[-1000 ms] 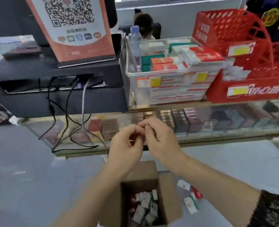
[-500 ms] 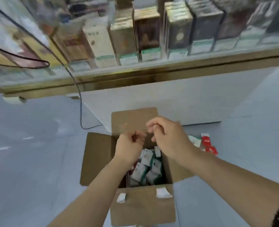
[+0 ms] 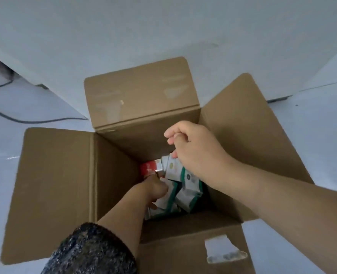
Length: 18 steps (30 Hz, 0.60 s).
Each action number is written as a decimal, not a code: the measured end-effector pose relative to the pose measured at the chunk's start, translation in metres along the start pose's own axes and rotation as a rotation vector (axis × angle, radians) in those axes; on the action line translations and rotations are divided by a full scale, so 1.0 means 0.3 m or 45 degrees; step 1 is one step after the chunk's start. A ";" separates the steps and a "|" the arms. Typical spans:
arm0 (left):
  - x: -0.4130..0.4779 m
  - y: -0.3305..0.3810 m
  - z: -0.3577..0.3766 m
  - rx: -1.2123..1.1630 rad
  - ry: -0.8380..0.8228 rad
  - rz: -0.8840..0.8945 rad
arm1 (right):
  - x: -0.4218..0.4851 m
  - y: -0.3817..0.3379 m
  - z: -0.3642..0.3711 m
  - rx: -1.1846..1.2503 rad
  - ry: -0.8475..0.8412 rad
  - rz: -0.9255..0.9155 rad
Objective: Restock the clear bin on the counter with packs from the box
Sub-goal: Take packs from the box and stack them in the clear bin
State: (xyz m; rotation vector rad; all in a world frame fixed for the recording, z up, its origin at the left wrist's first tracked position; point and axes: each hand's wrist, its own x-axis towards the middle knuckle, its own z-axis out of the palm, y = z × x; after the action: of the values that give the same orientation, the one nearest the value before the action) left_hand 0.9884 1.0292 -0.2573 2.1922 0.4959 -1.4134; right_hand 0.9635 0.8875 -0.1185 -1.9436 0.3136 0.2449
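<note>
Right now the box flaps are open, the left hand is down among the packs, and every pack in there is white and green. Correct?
Not every pack: the head view shows a red pack beside the white and green packs. The flaps of the box are open and the left hand is down among the packs.

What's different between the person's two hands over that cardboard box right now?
The left hand is sunk deep in the box, down among the packs; the right hand sits higher, above them. The left hand touches packs, though its grip is hidden; the right hand's fingers are loosely curled with nothing visible in them. Both are over the box's opening.
</note>
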 end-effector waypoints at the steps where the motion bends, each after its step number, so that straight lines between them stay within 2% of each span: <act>1: 0.038 -0.010 0.002 0.036 -0.036 -0.051 | 0.015 0.017 0.008 0.001 -0.002 0.005; 9: 0.235 -0.038 0.002 0.263 -0.250 -0.180 | 0.102 0.093 0.041 -0.022 -0.036 0.033; 18: 0.297 -0.077 0.053 -0.030 -0.351 -0.222 | 0.161 0.129 0.048 -0.087 -0.048 0.066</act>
State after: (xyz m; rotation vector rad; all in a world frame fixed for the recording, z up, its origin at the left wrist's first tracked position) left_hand 0.9999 1.0427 -0.3490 1.9325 0.6100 -1.7594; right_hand 0.9962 0.8815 -0.1727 -1.9974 0.3350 0.3291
